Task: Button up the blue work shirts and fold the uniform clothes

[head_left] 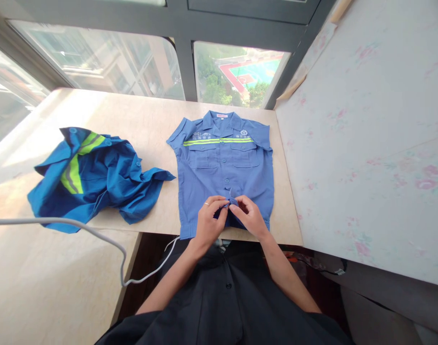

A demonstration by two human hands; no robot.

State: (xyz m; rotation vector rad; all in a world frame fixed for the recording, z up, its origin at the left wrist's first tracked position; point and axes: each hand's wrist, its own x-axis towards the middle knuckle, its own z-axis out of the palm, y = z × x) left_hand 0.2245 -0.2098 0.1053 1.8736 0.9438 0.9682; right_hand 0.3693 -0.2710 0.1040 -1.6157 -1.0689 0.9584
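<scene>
The blue work shirt (pixel 193 191) lies front up on the table (pixel 154 117), collar towards the window and lower edge towards the person. A yellow-green reflective stripe (pixel 200 142) crosses the chest, with white lettering above it and two flapped pockets just below. Buttons run down the middle of the front, and the lower part of that front edge is lifted and bunched between the hands. The left hand (pixel 210 220), with a ring on one finger, and the right hand (pixel 251 218) both have their fingers closed on this fold, pinching it close together; whether they grip a button there cannot be told.

To the left of the shirt, a darker blue garment (pixel 114 172) with its own reflective band lies crumpled on the table. A pale cable (pixel 82 225) runs in front of it and bends down towards the person's black clothing (pixel 204 297). Beyond the table is a window (pixel 226 76) overlooking trees and a sports court; on the right stands a flower-patterned wall (pixel 362 129).
</scene>
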